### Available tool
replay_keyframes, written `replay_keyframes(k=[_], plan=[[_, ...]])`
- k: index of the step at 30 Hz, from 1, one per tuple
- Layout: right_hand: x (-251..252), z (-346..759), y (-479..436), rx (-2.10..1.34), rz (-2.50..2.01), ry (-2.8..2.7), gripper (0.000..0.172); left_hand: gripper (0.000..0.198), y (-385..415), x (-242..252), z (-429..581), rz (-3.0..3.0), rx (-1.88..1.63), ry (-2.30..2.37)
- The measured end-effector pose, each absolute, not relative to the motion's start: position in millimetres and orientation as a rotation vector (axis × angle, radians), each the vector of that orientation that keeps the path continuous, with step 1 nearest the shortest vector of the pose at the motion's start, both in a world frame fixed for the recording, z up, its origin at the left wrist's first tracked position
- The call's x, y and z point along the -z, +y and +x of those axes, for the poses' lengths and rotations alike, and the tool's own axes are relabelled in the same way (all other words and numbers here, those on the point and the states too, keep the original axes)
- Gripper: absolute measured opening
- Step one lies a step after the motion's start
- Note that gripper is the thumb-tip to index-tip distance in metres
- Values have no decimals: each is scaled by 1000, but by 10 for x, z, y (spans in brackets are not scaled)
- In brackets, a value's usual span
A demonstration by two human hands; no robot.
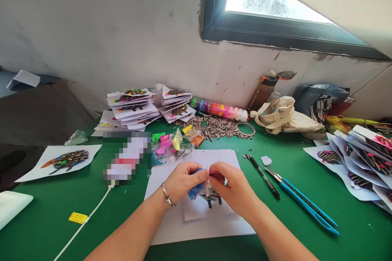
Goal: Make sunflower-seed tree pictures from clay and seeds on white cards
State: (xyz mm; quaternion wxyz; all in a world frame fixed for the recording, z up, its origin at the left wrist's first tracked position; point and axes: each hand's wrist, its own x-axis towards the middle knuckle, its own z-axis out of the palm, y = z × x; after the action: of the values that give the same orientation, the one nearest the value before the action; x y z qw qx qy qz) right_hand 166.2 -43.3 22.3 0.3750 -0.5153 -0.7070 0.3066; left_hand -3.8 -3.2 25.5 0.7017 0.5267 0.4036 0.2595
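Observation:
My left hand (185, 180), with a silver bangle at the wrist, is closed on a small clear packet of blue modelling clay (195, 191). My right hand (230, 182) pinches at the packet's top edge, its fingertips almost touching the left thumb. What lies between the right fingertips is too small to make out. Beneath both hands is a small white card (196, 212) with a dark figure (211, 200), mostly covered by the packet and fingers. The card rests on larger white paper sheets (171, 228).
Small clay packets (167, 144) and scattered sunflower seeds (214, 127) lie beyond the paper. A pen (263, 177) and blue tweezers (306, 204) are at right. Stacks of seed-decorated cards (131, 110) stand at the back left; more cards (364, 163) are far right. A white cable (92, 214) crosses the left side.

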Motion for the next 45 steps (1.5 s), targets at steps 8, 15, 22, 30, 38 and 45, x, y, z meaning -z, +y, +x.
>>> replay_keyframes(k=[8,15,22,30,38,45], plan=[[-219,1654,-433,-763,-1307,-1829,12,46,-21,-263,-35,1222,-604,922],[-261,1665,-448,-675,-1290,-1925,22,47,-22,-266,-32,1210,-612,926],[-238,1691,-423,-670,-1405,-1811,18,46,-43,-289,-44,1178,-614,874],[-205,1692,-429,-775,-1282,-1807,24,45,-20,-272,-50,1216,-625,908],[-258,1717,-415,-635,-1461,-1859,19,45,-8,-248,-72,1199,-633,925],[-200,1805,-367,-753,-1300,-1715,26,44,47,-247,-114,1172,-717,935]])
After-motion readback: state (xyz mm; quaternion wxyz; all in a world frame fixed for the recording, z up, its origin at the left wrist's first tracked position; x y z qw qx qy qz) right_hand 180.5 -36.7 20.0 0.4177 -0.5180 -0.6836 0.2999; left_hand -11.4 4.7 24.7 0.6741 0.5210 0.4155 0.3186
